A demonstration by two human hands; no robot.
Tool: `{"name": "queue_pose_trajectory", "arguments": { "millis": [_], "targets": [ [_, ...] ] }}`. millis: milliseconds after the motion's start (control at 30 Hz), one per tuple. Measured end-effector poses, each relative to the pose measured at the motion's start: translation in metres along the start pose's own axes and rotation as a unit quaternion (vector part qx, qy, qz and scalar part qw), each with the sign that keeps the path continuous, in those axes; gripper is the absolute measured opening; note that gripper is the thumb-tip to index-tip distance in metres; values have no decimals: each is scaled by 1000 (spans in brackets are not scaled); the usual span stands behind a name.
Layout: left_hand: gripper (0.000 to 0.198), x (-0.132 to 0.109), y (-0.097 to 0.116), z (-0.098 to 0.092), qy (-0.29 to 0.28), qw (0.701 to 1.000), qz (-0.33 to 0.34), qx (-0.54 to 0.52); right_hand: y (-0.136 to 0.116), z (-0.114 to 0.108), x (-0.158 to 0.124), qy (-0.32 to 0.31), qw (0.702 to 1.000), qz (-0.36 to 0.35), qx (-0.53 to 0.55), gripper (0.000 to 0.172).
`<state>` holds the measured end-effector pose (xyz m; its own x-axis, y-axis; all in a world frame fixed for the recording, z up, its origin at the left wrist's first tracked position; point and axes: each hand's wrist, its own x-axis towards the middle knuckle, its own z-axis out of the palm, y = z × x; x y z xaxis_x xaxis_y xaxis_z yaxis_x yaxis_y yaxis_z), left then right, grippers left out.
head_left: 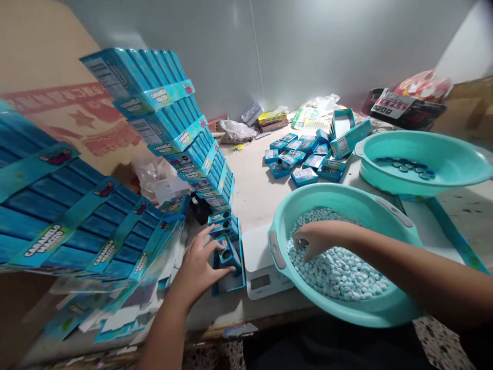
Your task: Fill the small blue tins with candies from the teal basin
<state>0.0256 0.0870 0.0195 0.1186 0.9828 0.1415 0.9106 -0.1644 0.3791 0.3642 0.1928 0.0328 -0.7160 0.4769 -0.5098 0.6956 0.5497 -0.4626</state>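
Observation:
My left hand [202, 259] is spread at a small blue candy box [230, 261] with a round hole in its end. Thumb and index finger lie apart beside that box, which sits in a shallow blue display tray [242, 257] with other small boxes [224, 222] behind it. Inside a turquoise basin [283, 216], my right hand [314, 239] dips curled fingers into pale blue and white candies [346, 275]; its fingertips are partly hidden among them. A white kitchen scale [252, 288] stands between the tray and the basin, partly under the basin's rim.
Tall stacks of packed blue display boxes [162, 97] rise at the left, with more stacked boxes [77, 221] nearer. Several small boxes [304, 176] lie loose behind the basin. A second turquoise basin [454, 154] holds round dark-blue pieces. Cardboard scraps [119, 318] cover the front left.

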Motion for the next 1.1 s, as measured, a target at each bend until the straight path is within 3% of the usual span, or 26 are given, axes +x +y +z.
{"name": "queue_pose_trajectory", "arguments": {
  "millis": [133,267,433,600,700,867,967,1100],
  "targets": [
    [32,4,-8,2,-24,998,49,-7,-1,-1,-1,-1,1000,-4,-12,48],
    [39,8,-7,-10,-73,996,48,17,-7,-1,-7,16,999,-10,-37,41],
    [23,12,-6,-25,-117,992,47,17,-20,20,-30,93,991,-25,-89,64],
    [32,16,-8,-24,-85,995,6,60,-14,60,-46,67,984,-40,-159,64],
    [37,19,-8,-25,-76,995,-13,66,3,69,-42,78,980,-32,-181,70],
    [39,24,-11,-24,-63,996,-27,49,36,45,-27,136,959,2,-249,69],
    [41,26,-16,-18,-24,998,-57,20,48,30,-31,160,956,1,-244,70],
    [44,29,-27,-6,31,997,-65,-11,55,37,-44,116,982,-48,-141,104]
  ]
}}
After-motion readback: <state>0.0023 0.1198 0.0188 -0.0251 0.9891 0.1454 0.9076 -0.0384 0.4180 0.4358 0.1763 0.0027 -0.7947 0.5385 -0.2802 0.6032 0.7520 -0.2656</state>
